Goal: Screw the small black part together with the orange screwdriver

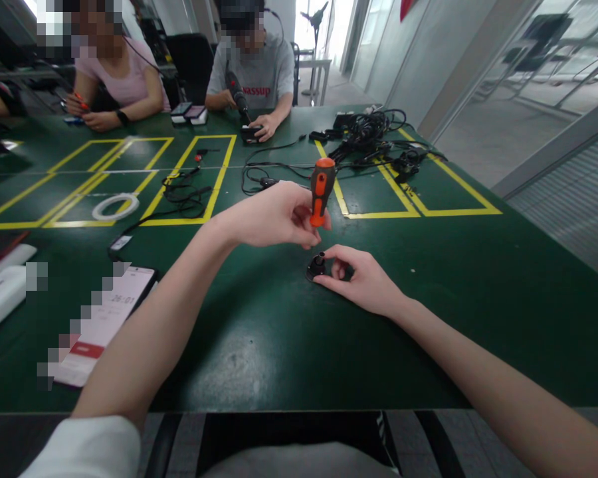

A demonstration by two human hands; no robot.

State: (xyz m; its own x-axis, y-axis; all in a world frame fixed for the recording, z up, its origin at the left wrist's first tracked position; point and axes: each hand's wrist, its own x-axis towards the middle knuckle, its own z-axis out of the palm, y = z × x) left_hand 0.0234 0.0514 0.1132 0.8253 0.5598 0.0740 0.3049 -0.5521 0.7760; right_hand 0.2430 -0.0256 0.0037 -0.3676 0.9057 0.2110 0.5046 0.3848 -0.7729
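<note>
- Right now, from my remote seat, I see the left hand (274, 214) curled around the lower end of the screwdriver (323, 191), its orange-and-dark handle nearly upright.
- Just below, the right hand (371, 277) pinches a small black part (315, 268) between thumb and forefinger, near the middle of the green table (458, 285).
- My first worry is a slip: the right hand sits against the part, so a tip skidding off could jab it.
- A slack pinch would be trouble too, I judge; the part is little and the tabletop looks smooth, so a sideways push could slide it.
- Over on the left, the left forearm (174, 318) overlaps the phone (104, 322) in my view; dropping the elbow might nudge it. Whether they touch, I cannot tell.
- Fingers hide the screwdriver's shaft and tip from me, so I can't say whether it meets the part.
- That part is too dark and small for me to read its detail, and its underside is out of sight.
- Blocky patches cover some of the phone; the right forearm (498, 372) runs off the frame.
</note>
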